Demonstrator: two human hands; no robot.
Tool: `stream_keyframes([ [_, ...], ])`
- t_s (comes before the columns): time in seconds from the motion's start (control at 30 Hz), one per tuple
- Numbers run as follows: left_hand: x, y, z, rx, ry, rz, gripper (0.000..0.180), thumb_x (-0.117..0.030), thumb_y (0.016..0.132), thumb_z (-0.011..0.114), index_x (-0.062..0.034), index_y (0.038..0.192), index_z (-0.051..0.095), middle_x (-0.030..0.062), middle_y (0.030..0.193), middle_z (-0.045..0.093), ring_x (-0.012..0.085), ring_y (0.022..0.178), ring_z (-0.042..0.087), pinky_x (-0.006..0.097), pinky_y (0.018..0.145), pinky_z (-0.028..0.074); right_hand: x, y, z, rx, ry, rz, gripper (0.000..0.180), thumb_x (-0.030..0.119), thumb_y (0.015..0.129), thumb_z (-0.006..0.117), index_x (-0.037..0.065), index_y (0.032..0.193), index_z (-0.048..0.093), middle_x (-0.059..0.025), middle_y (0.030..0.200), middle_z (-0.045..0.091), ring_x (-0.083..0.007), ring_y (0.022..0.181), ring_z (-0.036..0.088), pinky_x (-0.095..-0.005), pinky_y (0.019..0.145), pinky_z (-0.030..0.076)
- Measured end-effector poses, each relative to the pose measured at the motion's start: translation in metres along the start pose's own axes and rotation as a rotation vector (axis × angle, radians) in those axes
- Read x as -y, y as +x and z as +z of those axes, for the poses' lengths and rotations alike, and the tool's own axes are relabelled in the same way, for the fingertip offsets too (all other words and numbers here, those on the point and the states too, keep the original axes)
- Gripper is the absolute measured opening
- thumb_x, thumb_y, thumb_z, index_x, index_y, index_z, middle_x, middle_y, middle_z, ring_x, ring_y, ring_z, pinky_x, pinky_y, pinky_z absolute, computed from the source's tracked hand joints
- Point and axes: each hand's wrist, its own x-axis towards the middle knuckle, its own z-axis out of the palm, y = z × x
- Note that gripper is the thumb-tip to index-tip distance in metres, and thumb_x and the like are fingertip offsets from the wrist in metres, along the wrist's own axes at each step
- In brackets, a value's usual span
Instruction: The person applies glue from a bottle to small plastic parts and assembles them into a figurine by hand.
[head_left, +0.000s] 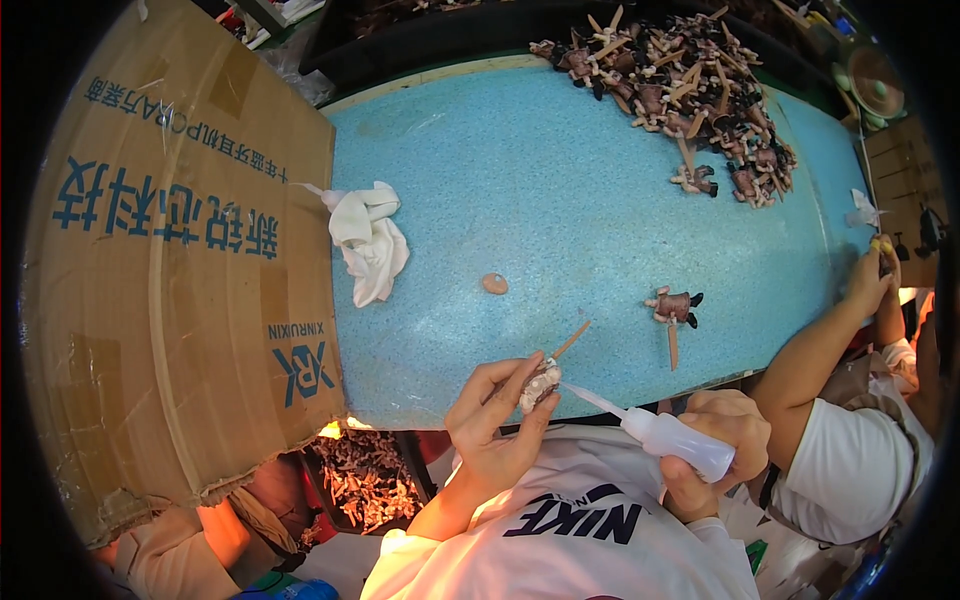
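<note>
Figurine piece point(541, 386), pale and lumpy with a thin wooden stick point(571, 340) jutting up and away from it, is held just over the near edge of the blue tabletop point(560, 190); it is pinched between the thumb and fingers of the left hand point(497, 428); in the right hand point(725, 437), just off the same edge and further right, a translucent squeeze bottle point(682, 443) is gripped, its narrow nozzle point(597, 400) pointed at the piece; whether the tip touches it cannot be told. The two hands are kept apart; below the tabletop's near edge, at its left, a dark bin point(427, 468) is filled with small brownish parts point(368, 478).

On the tabletop's right half a brown-clad figure point(676, 306) with black boots is laid, its stick turned toward the near edge; nearer the middle a small peach-coloured lump point(495, 284) is seen; by the left edge a white cloth point(370, 245) lies crumpled, and that side is bordered by a large cardboard box point(190, 290); at the right edge a co-worker's hand point(868, 283) is raised, what it holds being too small to tell. Across the tabletop's far right corner, similar figures with sticks point(705, 95) are heaped.
</note>
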Motion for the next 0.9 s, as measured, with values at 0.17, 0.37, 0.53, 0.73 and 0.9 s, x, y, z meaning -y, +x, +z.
stream_keyframes([
  [0.17, -0.0008, 0.0002, 0.0003, 0.009, -0.009, -0.029, 0.031, 0.005, 0.073, 0.064, 0.0058, 0.104, 0.061, 0.0126, 0.092, 0.059, 0.0153, 0.079, 0.058, 0.023, 0.067, 0.045, 0.0015, -0.0012, -0.0009, 0.005, 0.011, 0.018, 0.032, 0.018, 0.061, 0.076, 0.001, 0.079, 0.055, -0.0058, 0.052, 0.055, -0.0158, 0.036, 0.046, -0.0248, 0.035, 0.036],
  [0.37, 0.0, 0.0002, 0.0016, -0.005, -0.031, -0.021, 0.03, 0.005, 0.073, 0.064, 0.0065, 0.103, 0.061, 0.0127, 0.091, 0.059, 0.0158, 0.079, 0.059, 0.023, 0.068, 0.046, 0.0027, 0.0004, -0.0003, -0.025, 0.049, 0.026, 0.032, 0.019, 0.063, 0.075, 0.0, 0.079, 0.055, -0.0055, 0.05, 0.053, -0.0156, 0.035, 0.046, -0.0245, 0.035, 0.036],
  [0.53, 0.0, 0.0019, 0.0008, -0.013, -0.031, -0.011, 0.029, 0.004, 0.072, 0.065, 0.0072, 0.1, 0.062, 0.0136, 0.09, 0.06, 0.0165, 0.079, 0.059, 0.024, 0.068, 0.046, -0.0011, -0.0039, 0.0014, -0.051, 0.072, -0.002, 0.034, 0.023, 0.065, 0.075, 0.0, 0.08, 0.054, -0.0056, 0.049, 0.053, -0.0158, 0.035, 0.047, -0.0247, 0.035, 0.037],
  [0.73, -0.0028, 0.0033, 0.0017, 0.002, -0.042, -0.028, 0.028, 0.004, 0.071, 0.066, 0.0079, 0.099, 0.062, 0.014, 0.09, 0.06, 0.0169, 0.08, 0.059, 0.024, 0.068, 0.046, -0.0003, -0.0048, 0.0049, -0.019, 0.132, 0.021, 0.035, 0.025, 0.065, 0.074, 0.001, 0.082, 0.055, -0.0048, 0.048, 0.052, -0.0159, 0.036, 0.047, -0.0252, 0.036, 0.038],
  [0.9, -0.0024, 0.0018, 0.0008, 0.009, -0.041, -0.028, 0.03, 0.005, 0.071, 0.065, 0.0077, 0.1, 0.061, 0.0143, 0.09, 0.059, 0.0174, 0.079, 0.059, 0.025, 0.069, 0.047, -0.0006, -0.0063, 0.0058, 0.036, 0.098, 0.047, 0.034, 0.024, 0.063, 0.075, 0.002, 0.081, 0.056, -0.0046, 0.048, 0.051, -0.0164, 0.037, 0.048, -0.0255, 0.037, 0.039],
])
